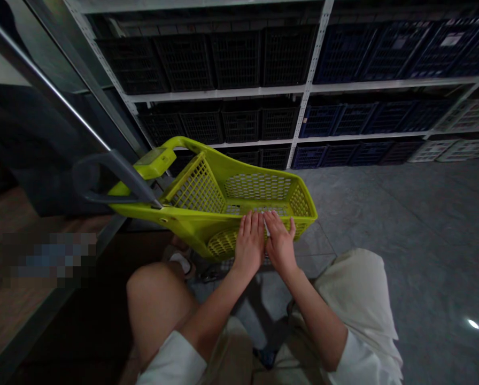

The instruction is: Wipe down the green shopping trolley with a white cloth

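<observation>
My left hand point(249, 241) and my right hand point(279, 243) lie side by side on the near rim of a lime-green plastic shopping trolley basket point(191, 224), with their fingers over the edge. The basket has perforated walls and stands tilted in front of my knees. Its grey handle point(119, 176) sticks out to the left, beyond my hands' reach. Part of the basket's inside is hidden behind my hands.
White metal shelving point(219, 93) holds rows of black crates point(239, 124) and navy crates point(344, 53) ahead, with white crates point(468, 115) at the right end. Grey tiled floor point(403, 224) spreads to the right. A dark glass-and-metal door frame point(71, 107) stands at the left.
</observation>
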Available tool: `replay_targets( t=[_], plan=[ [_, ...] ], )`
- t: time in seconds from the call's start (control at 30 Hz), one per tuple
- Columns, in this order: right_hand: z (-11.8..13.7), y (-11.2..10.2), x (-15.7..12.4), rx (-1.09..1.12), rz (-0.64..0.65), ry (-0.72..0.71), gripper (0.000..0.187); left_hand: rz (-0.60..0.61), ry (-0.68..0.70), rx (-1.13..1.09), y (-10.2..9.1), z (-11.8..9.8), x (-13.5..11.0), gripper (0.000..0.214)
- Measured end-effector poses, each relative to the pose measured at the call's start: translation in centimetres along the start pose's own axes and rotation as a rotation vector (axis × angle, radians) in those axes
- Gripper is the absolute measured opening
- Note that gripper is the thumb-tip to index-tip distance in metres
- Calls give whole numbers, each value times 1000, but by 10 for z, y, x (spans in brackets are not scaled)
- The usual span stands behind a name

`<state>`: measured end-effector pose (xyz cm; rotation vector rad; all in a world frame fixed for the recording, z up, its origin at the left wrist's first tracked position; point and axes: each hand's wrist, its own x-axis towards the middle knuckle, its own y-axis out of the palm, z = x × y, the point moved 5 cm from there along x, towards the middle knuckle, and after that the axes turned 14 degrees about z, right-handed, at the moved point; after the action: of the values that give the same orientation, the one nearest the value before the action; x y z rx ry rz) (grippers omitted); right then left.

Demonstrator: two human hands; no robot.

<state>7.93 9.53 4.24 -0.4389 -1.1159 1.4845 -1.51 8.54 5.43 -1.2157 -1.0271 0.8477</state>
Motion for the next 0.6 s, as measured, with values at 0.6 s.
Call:
replay_targets(
  t=[0.6],
  plan=[
    [-95, -30, -32, -75, -233, 323, 67, 17, -15, -14, -2, -1, -1, 63]
  ],
)
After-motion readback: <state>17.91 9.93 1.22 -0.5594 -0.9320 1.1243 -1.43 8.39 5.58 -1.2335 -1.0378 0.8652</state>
